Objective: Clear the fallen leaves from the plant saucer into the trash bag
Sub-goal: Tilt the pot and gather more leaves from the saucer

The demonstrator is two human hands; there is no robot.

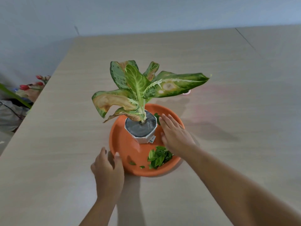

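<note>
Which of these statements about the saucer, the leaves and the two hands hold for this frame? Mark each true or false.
1. The white pot stands in the orange saucer. True.
2. The pile of small leaves lies on the table beside the saucer. False: it lies inside the saucer, near its front rim.
3. The left hand is at the saucer's near-left rim. True.
4. The right hand is clenched in a fist. False: it is flat and open over the saucer.
5. A trash bag is on the table. False: none shows.
</note>
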